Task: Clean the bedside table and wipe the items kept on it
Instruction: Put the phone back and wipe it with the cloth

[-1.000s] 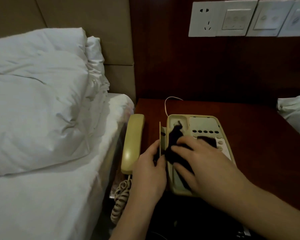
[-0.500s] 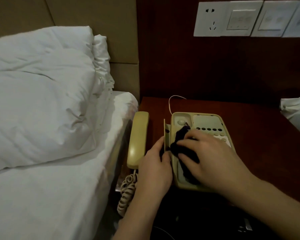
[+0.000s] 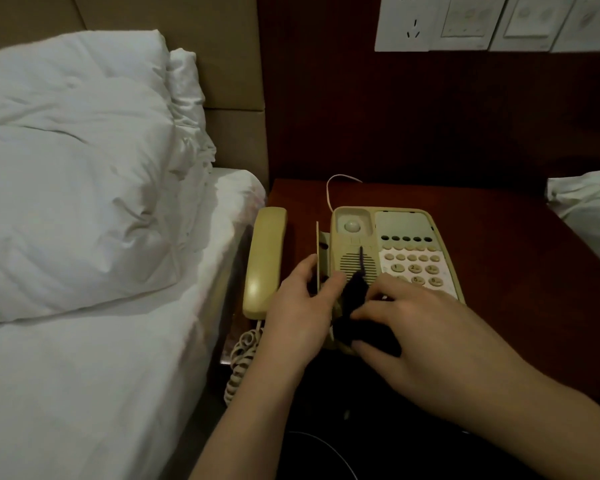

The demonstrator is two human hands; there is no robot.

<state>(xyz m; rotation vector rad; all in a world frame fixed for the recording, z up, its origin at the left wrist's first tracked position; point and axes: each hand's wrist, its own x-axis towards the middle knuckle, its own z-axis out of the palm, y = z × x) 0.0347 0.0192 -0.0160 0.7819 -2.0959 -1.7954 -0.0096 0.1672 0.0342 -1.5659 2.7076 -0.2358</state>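
A beige desk phone sits on the dark red-brown bedside table. Its handset lies off the cradle to the left, at the table's edge, with the coiled cord hanging below. My right hand presses a dark cloth onto the lower part of the phone's cradle area, near the speaker grille. My left hand holds the phone's left side, with its fingers at a thin flap that stands up there. The front of the phone is hidden under my hands.
A bed with white sheets and a big white pillow lies right beside the table on the left. White bedding shows at the right edge. A wall socket and switches sit above the table. A thin white cable runs behind the phone.
My right hand has drawn the cloth toward me, down the cradle area, uncovering the grille and keypad. The left hand stays on the phone's side. The camera has moved closer.
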